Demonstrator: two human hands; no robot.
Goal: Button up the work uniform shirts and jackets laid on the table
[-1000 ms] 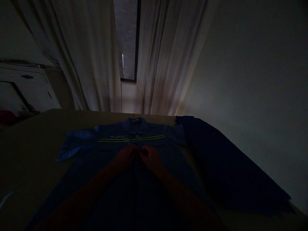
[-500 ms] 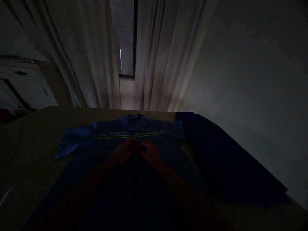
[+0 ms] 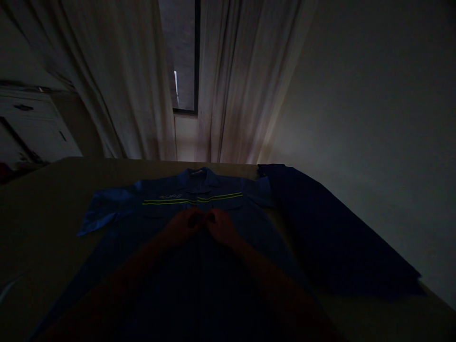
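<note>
A blue short-sleeved work shirt (image 3: 245, 232) lies spread face up, its collar pointing away from me. Yellow-green stripes and pale lettering cross its chest. My left hand (image 3: 185, 222) and my right hand (image 3: 218, 223) meet at the front placket, just below the stripes. Both have their fingers pinched together on the shirt's front edge, fingertips nearly touching. Whether a button sits between them is too dark to make out. The lower part of the shirt is in deep shadow under my forearms.
A dark blue folded cloth (image 3: 327, 228) lies to the right on the table (image 3: 46, 204), along the wall. Long curtains (image 3: 135, 85) and a narrow window strip (image 3: 180, 57) are behind. A white cabinet (image 3: 32, 123) stands at the far left. A pale blurred object (image 3: 10, 287) lies near left.
Both hands stay together at the placket with only small finger movements. The view has shifted slightly, so the surroundings appear a little further left.
</note>
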